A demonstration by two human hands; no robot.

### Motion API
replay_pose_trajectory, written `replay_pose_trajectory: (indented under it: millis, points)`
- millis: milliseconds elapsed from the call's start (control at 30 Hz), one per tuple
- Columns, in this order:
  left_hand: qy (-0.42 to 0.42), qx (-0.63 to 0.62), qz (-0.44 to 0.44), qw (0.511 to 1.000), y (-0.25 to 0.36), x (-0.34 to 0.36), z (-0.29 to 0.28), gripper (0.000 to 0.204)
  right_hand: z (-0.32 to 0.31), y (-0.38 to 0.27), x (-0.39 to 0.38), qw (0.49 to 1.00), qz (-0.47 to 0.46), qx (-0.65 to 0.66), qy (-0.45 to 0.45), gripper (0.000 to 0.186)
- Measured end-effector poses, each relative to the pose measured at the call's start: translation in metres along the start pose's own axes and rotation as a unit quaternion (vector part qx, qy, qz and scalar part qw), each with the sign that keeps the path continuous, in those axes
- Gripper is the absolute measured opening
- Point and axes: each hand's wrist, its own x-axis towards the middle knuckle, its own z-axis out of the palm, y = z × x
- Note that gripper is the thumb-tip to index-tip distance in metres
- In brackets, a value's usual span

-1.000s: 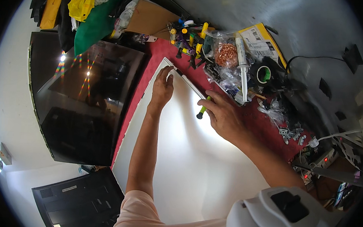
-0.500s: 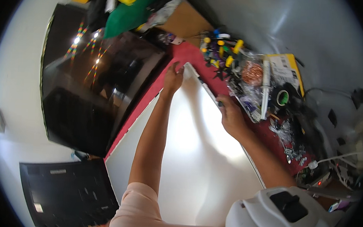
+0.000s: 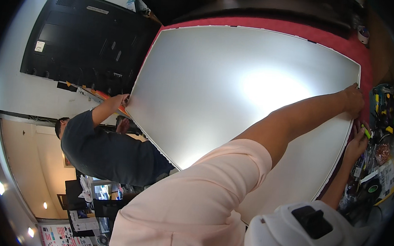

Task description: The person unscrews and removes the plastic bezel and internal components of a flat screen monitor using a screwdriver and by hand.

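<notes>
A large white panel (image 3: pixel 199 87) with a thin pale rim lies on a red-covered table (image 3: pixel 367 66). At the panel's right-hand edge my left hand (image 3: pixel 354 102) is closed on the rim, its fingers partly hidden. Just nearer to me, my right hand (image 3: pixel 358 144) is beside the same edge. Its fingers are curled round a small tool with a yellow-green handle (image 3: pixel 366 132); the tool's tip cannot be made out.
A person in a dark shirt (image 3: pixel 109 149) stands at the left, one hand (image 3: pixel 122 101) at the panel's edge. Behind stands a black television back (image 3: pixel 87 44). Tools and bags (image 3: pixel 385 134) crowd the right side. A white plastic device (image 3: pixel 284 236) fills the lower right.
The view has swung left, bringing the person in the dark shirt and much more of the panel into sight. My hands are still at the panel's edge, now closer together.
</notes>
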Motion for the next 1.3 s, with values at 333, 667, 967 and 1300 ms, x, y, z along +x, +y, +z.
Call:
replay_pose_trajectory:
  millis: [333, 667, 967, 1300]
  points:
    - [0.117, 0.027, 0.158, 0.98, -0.035, 0.014, 0.014, 0.021, 0.024, 0.0, 0.036, 0.959, -0.046, -0.265, 0.092, 0.037]
    - [-0.028, -0.068, 0.071, 0.995, -0.019, 0.024, -0.011, 0.029, 0.021, -0.022, 0.047, 0.974, -0.026, -0.207, 0.083, 0.024]
    - [-0.049, -0.031, 0.079, 0.995, -0.006, 0.018, -0.012, 0.03, 0.023, -0.009, 0.041, 0.97, -0.01, -0.22, 0.099, 0.029]
    - [0.019, -0.003, 0.07, 0.997, -0.024, 0.007, -0.005, 0.03, 0.037, 0.002, 0.05, 0.977, -0.016, -0.199, 0.073, 0.026]
